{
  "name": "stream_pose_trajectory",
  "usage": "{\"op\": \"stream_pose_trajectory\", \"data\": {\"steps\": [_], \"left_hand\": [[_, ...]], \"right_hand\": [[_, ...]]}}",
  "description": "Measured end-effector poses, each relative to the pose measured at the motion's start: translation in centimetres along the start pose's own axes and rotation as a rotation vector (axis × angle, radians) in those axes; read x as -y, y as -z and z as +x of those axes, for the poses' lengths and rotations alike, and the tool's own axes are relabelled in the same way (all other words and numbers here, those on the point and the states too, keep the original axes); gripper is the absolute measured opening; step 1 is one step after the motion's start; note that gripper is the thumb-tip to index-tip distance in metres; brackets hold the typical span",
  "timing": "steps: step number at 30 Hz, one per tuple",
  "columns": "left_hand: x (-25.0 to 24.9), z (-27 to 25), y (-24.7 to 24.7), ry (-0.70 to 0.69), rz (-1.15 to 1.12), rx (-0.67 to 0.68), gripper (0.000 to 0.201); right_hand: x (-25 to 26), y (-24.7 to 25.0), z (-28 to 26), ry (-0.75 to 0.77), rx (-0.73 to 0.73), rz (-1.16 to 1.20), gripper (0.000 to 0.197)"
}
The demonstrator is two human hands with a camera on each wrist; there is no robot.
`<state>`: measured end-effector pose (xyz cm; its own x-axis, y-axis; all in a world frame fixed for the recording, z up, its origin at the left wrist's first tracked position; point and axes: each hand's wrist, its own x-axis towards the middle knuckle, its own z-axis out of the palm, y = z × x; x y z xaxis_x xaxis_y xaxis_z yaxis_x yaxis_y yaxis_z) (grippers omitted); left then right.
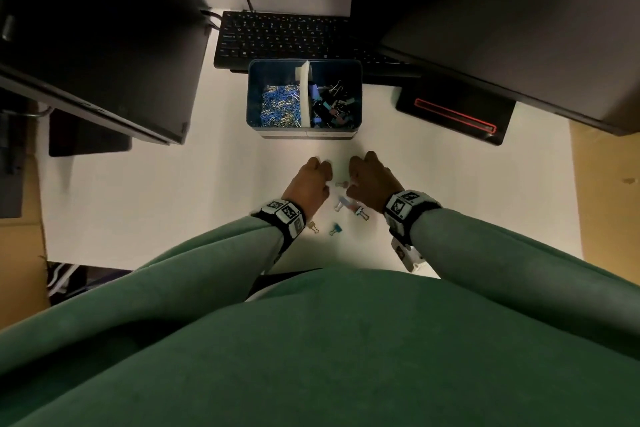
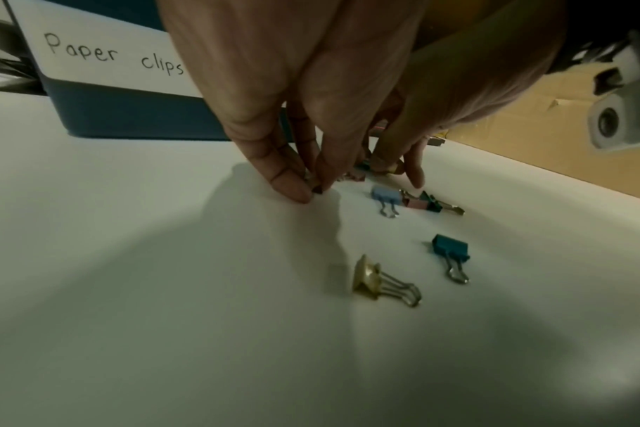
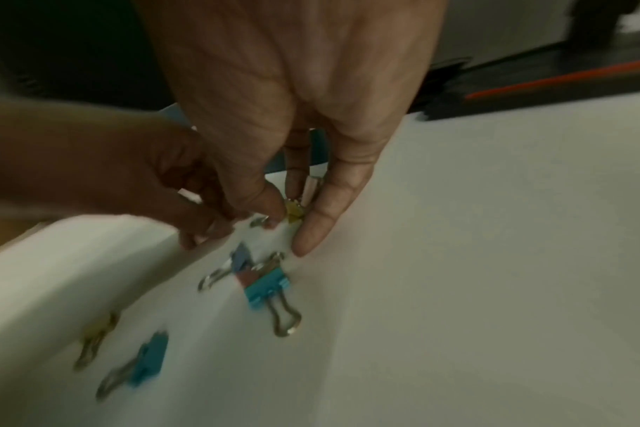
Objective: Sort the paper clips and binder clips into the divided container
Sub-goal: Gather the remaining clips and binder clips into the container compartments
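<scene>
Nearest on the white desk (image 1: 145,204) lie two loose binder clips: a gold clip (image 2: 369,278) on the left and a teal clip (image 2: 452,251) just right of it, apart from each other. A little farther, a pale blue clip (image 2: 384,196) sits beside a pink clip (image 2: 417,203) that touches a second teal clip (image 3: 267,284).

Beyond these, both hands reach down to the desk, close together. The left hand (image 1: 310,180) has its thumb and fingertips (image 2: 293,187) pinched together at the surface around something small and metallic; what it is cannot be told. The right hand (image 1: 372,180) has its thumb and fingers curled around a small yellow clip (image 3: 293,212), with a pale clip (image 3: 311,187) tucked behind the fingers.

Farther still stands the blue container (image 1: 254,100), split by a white divider (image 1: 304,94). Paper clips (image 1: 280,104) fill its left half, binder clips (image 1: 334,106) its right half. Its near wall carries a label reading "Paper clips" (image 2: 114,56). Behind it sits a black keyboard (image 1: 277,35), flanked by dark monitors (image 1: 104,38).
</scene>
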<state>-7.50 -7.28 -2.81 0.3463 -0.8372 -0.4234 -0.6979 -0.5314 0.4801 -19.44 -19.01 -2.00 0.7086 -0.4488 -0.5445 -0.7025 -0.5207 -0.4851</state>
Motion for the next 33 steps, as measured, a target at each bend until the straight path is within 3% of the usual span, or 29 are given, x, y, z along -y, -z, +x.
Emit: {"op": "stream_pose_trajectory", "data": {"steps": [4,8,11,13,17,20,23,25,27,28,30,33], "left_hand": [[0.1,-0.3,0.7,0.031,-0.085,0.003,0.015],[-2.1,0.0,4.4,-0.023,-0.26,-0.185,0.007],[-3.9,2.3,8.1,-0.101,-0.314,-0.34,0.006],[-4.1,3.7,9.7,-0.099,-0.318,-0.351,0.011],[-3.2,2.3,9.7,-0.106,-0.289,-0.32,0.004],[-1.3,-1.5,6.5,-0.159,-0.19,0.016,0.008],[1.1,-4.8,2.7,-0.212,0.038,0.367,0.028],[2.2,-5.6,0.8,-0.277,0.167,0.418,0.035],[2.9,-5.7,0.0,-0.328,0.211,0.389,0.024],[3.0,-5.6,-0.1,-0.334,0.209,0.384,0.015],[3.3,-5.3,-0.2,-0.364,0.216,0.361,0.008],[3.4,-5.2,-0.2,-0.369,0.184,0.326,0.006]], "right_hand": [[-2.9,1.2,-0.4,-0.111,-0.12,0.4,0.017],[-4.3,2.4,-1.5,-0.194,-0.089,1.03,0.015],[-2.7,4.5,-1.7,-0.107,-0.145,1.207,0.014],[-0.6,6.8,-1.1,0.003,-0.163,1.249,0.012],[3.8,11.0,1.3,0.156,-0.229,1.114,0.013],[5.6,11.3,3.4,0.128,-0.234,0.83,0.016],[5.3,9.7,4.0,0.183,-0.258,0.288,0.019],[5.1,8.7,2.9,0.299,-0.337,0.143,0.021],[4.7,7.7,1.1,0.41,-0.425,0.082,0.02],[4.3,7.0,0.0,0.422,-0.402,0.044,0.019],[2.8,4.8,-2.1,0.363,-0.199,-0.068,0.024],[0.0,0.9,-4.3,0.22,0.114,-0.262,0.052]]}}
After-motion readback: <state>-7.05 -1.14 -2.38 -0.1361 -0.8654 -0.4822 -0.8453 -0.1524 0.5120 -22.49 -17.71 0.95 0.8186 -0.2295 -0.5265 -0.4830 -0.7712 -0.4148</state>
